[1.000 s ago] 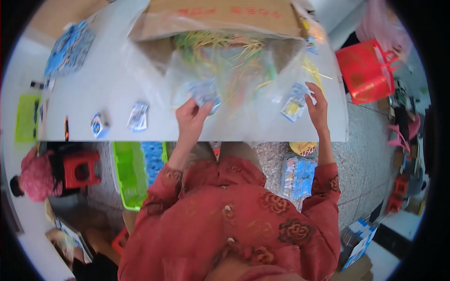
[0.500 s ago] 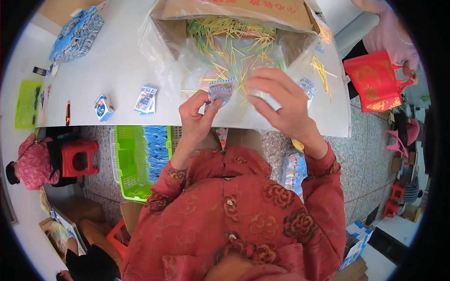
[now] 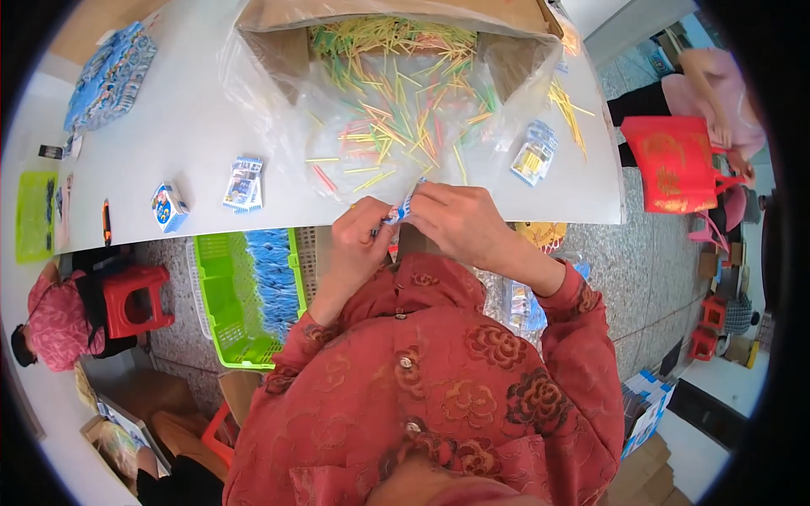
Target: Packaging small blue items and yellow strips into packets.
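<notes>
Close to the table's front edge, a small blue-and-white packet is held between my two hands. My left hand pinches its lower end, fingers curled. At its upper end my right hand is closed on it, thumb and fingertips together. Much of the packet is hidden by my fingers. Just beyond my hands, thin yellow, green and pink sticks lie scattered on clear plastic, spilling from an open cardboard box.
Two similar packets, one left and one right, lie on the white table beside a small box and an orange-black cutter. A green basket with blue packets stands below. Another person holds a red bag.
My right hand, apart from the packet before, has come in and closed on it. Both hands are now nearer my body, and the packet is turned more edge-on. The whole view has shifted slightly.
</notes>
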### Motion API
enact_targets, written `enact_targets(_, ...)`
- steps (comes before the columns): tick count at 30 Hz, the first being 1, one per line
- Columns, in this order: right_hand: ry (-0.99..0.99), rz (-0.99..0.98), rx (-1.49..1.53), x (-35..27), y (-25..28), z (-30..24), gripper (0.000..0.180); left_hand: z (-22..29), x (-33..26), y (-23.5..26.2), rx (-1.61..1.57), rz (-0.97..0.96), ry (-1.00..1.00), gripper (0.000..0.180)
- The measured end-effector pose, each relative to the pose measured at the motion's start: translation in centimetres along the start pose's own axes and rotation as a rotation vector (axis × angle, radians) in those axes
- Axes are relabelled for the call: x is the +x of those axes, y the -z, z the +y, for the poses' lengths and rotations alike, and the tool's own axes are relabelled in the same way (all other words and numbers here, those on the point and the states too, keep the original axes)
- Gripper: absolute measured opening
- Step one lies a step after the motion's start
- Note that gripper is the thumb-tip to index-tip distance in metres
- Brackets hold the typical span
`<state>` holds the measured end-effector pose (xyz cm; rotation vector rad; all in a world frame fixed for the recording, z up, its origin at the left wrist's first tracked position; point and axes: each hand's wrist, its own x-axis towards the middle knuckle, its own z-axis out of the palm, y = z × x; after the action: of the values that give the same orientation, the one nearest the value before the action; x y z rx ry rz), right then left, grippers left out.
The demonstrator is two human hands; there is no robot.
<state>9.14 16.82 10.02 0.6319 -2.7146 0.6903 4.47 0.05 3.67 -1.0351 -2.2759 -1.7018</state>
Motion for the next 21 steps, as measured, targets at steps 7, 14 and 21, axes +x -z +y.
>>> enact_targets(7,0.047,0.078,0.153,1.5,-0.7,1.0,0.013,-2.0,0.1,-0.8,-0.161,0.034,0.122,0.009)
enact_targets(14,-0.501,0.229,0.484,3.3,-1.9,8.9,0.015,-8.4,-1.0,1.5,-0.397,0.270,0.467,0.010)
enact_targets(21,-0.372,-0.050,0.288,4.5,-8.5,13.6,0.019,-13.2,-0.8,3.9,-0.403,0.464,0.404,0.009)
